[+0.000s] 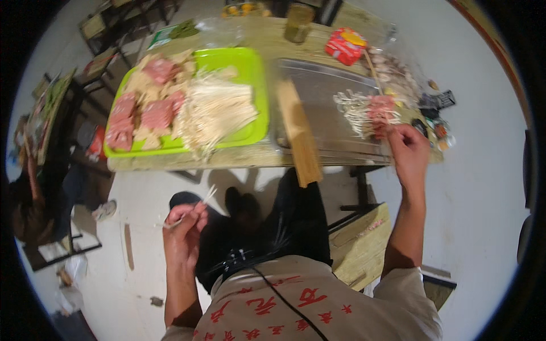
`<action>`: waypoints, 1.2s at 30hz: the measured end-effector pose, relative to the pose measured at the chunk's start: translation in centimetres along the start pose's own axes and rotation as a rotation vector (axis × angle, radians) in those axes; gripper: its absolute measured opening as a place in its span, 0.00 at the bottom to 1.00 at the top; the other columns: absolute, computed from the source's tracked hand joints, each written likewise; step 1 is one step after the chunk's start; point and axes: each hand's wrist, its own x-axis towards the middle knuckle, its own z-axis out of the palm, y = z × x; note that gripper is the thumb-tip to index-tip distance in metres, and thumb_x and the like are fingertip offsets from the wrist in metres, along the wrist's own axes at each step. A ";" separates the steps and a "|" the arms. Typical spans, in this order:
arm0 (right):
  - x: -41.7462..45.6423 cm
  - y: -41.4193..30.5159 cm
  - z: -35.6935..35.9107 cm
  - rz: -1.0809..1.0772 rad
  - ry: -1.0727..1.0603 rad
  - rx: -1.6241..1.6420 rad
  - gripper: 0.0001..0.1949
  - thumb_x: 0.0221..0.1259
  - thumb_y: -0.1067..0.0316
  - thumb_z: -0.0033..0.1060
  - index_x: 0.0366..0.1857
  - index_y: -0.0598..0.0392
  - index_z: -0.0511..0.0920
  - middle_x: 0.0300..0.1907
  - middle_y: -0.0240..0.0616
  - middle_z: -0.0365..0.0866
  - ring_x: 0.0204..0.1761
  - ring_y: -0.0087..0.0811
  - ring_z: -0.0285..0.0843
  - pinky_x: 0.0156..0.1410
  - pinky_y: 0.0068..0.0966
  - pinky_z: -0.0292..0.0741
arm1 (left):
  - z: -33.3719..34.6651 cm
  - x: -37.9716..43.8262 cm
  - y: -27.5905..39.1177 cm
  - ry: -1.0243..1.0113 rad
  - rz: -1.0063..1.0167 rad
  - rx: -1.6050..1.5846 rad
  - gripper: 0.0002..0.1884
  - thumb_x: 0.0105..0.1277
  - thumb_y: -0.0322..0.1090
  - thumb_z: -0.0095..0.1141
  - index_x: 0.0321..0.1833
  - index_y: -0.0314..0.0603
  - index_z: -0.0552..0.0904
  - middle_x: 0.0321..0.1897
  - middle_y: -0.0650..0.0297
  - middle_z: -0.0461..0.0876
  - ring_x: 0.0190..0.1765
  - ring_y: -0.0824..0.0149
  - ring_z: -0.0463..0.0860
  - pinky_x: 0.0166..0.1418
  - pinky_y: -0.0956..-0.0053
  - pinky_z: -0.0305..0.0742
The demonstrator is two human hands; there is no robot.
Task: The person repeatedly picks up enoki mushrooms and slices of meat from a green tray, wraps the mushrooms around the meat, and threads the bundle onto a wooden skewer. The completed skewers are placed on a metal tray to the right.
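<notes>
My left hand [185, 221], held low over my lap, pinches a few thin white enoki mushroom stems [209, 195]. At the right end of a metal tray [328, 123], my right hand [408, 147] has its fingers closed at the near end of skewered rolls [381, 113] of pink sliced meat around enoki. A thin skewer seems to pass between those fingers, though blur softens it. A bundle of bamboo skewers [298, 132] lies across the metal tray's left side and overhangs the table edge. On a lime-green tray [251, 132] are enoki mushrooms [222, 111], pink meat slices [158, 114] and beige folded pieces [147, 145].
A red packet [345, 46] and a glass jar [299, 23] stand at the back of the wooden table [239, 160]. Clear bags of pale food [390, 76] lie far right. Below right is a wooden stool [362, 247]. Another person [38, 209] sits at far left.
</notes>
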 end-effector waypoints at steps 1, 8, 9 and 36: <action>-1.1 -1.5 0.2 0.006 -0.014 0.079 0.03 0.60 0.75 0.62 0.31 0.60 0.83 0.22 0.21 0.75 0.27 0.11 0.66 0.32 0.14 0.65 | 0.1 0.2 0.2 0.008 0.007 -0.015 0.05 0.65 0.23 0.59 0.42 0.36 0.81 0.46 0.49 0.85 0.44 0.61 0.85 0.51 0.72 0.81; -10.4 -8.2 5.3 -0.067 -0.711 0.439 0.04 0.58 0.77 0.65 0.27 0.59 0.80 0.23 0.28 0.77 0.24 0.16 0.69 0.28 0.17 0.65 | 0.6 0.8 2.7 -0.008 0.112 -0.141 0.06 0.65 0.24 0.59 0.43 0.34 0.82 0.48 0.48 0.85 0.47 0.60 0.86 0.56 0.71 0.82; -11.6 -8.6 6.1 -0.098 -0.822 0.442 0.03 0.57 0.76 0.67 0.27 0.59 0.80 0.23 0.29 0.77 0.23 0.16 0.70 0.27 0.17 0.65 | 0.6 0.9 3.1 -0.008 0.124 -0.149 0.06 0.65 0.24 0.59 0.44 0.34 0.82 0.48 0.48 0.85 0.47 0.60 0.85 0.56 0.71 0.82; -15.6 -10.3 10.2 -0.066 -1.092 0.437 0.04 0.59 0.73 0.67 0.29 0.60 0.82 0.24 0.34 0.79 0.22 0.17 0.73 0.25 0.19 0.67 | -0.3 -0.4 3.7 -0.011 0.321 -0.145 0.04 0.67 0.21 0.57 0.43 0.32 0.81 0.50 0.47 0.83 0.53 0.58 0.84 0.60 0.67 0.79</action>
